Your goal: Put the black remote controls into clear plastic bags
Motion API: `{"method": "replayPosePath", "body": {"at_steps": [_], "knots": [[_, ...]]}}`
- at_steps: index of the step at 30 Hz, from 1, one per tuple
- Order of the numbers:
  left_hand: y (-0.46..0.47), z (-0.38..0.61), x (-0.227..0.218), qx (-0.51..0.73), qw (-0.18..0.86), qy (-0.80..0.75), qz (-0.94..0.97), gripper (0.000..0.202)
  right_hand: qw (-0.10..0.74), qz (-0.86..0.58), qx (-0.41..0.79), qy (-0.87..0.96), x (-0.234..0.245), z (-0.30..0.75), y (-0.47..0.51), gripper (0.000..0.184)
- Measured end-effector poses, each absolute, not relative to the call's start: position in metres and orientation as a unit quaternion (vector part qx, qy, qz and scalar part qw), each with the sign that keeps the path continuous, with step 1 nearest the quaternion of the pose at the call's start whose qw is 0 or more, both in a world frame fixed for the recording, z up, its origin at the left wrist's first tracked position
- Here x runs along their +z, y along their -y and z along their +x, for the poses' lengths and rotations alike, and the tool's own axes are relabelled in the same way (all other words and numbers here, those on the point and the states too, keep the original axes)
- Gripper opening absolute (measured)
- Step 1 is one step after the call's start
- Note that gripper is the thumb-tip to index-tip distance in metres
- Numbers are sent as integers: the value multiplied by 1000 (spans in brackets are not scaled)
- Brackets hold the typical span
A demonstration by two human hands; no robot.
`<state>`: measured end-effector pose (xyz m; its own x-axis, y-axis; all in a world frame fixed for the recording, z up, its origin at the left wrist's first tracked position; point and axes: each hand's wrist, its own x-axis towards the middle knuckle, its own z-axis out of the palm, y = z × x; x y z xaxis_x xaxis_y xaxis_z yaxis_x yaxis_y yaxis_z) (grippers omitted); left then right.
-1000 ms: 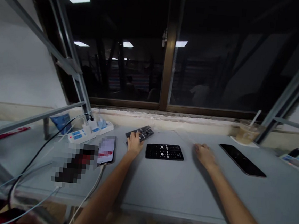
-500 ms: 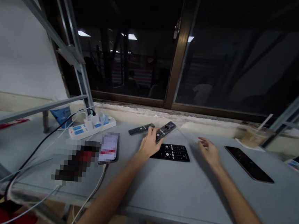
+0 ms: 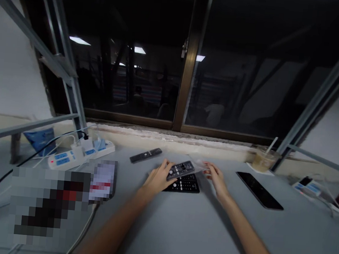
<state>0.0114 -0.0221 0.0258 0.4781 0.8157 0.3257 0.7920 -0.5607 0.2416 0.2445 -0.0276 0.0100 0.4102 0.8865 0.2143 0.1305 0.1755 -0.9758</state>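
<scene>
My left hand [image 3: 157, 178] is closed around the near-left end of a black remote control [image 3: 183, 168], tilted just above the table. A clear plastic sleeve [image 3: 197, 163] extends from the remote's right end. My right hand [image 3: 217, 179] has its fingertips closed on the sleeve's loose edge. Beneath the held remote lie black remotes [image 3: 186, 187] side by side, partly covered by it and by my left hand. Another black remote [image 3: 146, 155] rests alone farther back on the left.
On the left are a white power strip [image 3: 108, 150] with plugs and cables, and a phone [image 3: 103, 180] on a charging cable. To the right lie a dark phone [image 3: 259, 190], a drink cup with straw [image 3: 264, 160] and a second power strip [image 3: 307, 185]. A window stands behind the table.
My right hand has moved left to the held remote and taken hold of the plastic sleeve's end. The held remote has turned flatter and lower. The camera view has shifted.
</scene>
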Motion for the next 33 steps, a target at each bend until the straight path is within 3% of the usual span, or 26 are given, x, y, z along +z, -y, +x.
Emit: {"method": "replayPosePath", "body": {"at_steps": [13, 19, 28, 33], "knots": [[18, 6, 25, 256, -62, -417, 870, 36, 596, -581, 354, 426, 4, 247, 20, 35], [17, 3, 26, 278, -74, -396, 872, 36, 565, -603, 371, 423, 3, 248, 19, 31], [19, 13, 13, 312, -73, -399, 859, 40, 586, -578, 382, 421, 6, 249, 21, 25], [19, 19, 8, 310, -54, -407, 857, 42, 598, -520, 469, 390, 10, 248, 24, 26]]}}
